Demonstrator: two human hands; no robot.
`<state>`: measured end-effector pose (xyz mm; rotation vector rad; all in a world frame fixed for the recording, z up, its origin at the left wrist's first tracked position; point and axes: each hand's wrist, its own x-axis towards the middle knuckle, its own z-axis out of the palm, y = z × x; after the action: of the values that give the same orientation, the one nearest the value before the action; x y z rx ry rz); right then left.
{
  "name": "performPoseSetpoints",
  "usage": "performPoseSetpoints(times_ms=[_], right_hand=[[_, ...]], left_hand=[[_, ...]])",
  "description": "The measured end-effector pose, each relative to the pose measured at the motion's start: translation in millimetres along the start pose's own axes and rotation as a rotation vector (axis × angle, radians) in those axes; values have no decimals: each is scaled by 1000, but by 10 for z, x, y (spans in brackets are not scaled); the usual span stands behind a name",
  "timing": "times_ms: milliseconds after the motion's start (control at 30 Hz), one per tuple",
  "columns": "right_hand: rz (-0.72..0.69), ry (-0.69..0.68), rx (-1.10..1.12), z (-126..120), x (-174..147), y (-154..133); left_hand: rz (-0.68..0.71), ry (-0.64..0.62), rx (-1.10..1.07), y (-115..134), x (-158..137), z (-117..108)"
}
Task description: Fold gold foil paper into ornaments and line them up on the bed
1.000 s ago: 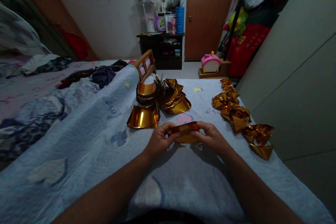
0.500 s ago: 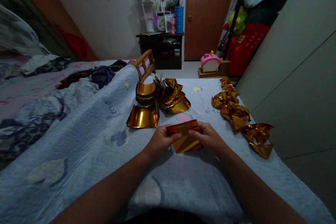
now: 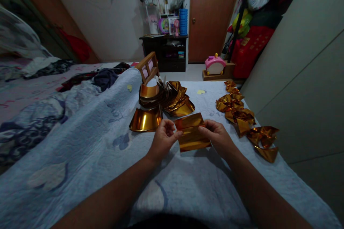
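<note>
A shiny gold foil sheet point(image 3: 194, 137), with creases running across it, is held up between both hands above the bed. My left hand point(image 3: 164, 137) pinches its left edge with thumb and bent fingers. On the other side my right hand point(image 3: 218, 136) grips the right edge, thumb on top and fingers behind the sheet. Just beyond the hands lies a pile of curved gold foil sheets point(image 3: 178, 102), with a separate stack of gold sheets point(image 3: 146, 118) at its front left. Several folded gold foil pieces point(image 3: 240, 114) lie in a row along the right side.
A pale blue quilt point(image 3: 107, 171) covers the surface under the work. A wooden chair back point(image 3: 147, 66) rises behind the pile. Rumpled clothes point(image 3: 104, 78) lie at left. A grey cabinet point(image 3: 309, 86) borders the right side, and a pink toy point(image 3: 215, 65) stands beyond the far edge.
The foil sheet, folded over at its top half a second ago, is now opened out flatter and raised slightly. My left fingers have shifted and curled at its left edge.
</note>
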<state>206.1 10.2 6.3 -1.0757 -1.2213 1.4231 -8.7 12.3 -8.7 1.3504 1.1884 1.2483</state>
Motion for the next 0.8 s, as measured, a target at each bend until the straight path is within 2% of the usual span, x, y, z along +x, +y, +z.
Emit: performPoseSetpoints(times_ms=[33,100,133,200,300,467,533,667,733,800], right_hand=[[-20,36,-17,4,2,2],[-67,101,-85,17,4,3],[-101,129,-136,27,3,3],[-215,182,-262,58,-5,4],[-472,222,-439,131,-24,20],[-786,116,-631,253,-57,97],[-829,51,-730,283,-70,116],[-837,-52,-844,306,-96,106],[-843,-78,-851,305,-103,89],[-854,-51,-822,293,-102,68]], left_hand=[[59,95,93,8,-14,-6],[156,137,208,44,-56,-18],[199,101,227,67,-80,-21],[226,-75,263,105,-123,-14],[174,-279,226,113,-145,20],[16,-385,-105,42,-120,62],[-66,-367,-222,38,-120,63],[-219,-210,-288,102,-115,61],[-231,-132,-292,137,-97,63],[-222,-109,-328,153,-75,66]])
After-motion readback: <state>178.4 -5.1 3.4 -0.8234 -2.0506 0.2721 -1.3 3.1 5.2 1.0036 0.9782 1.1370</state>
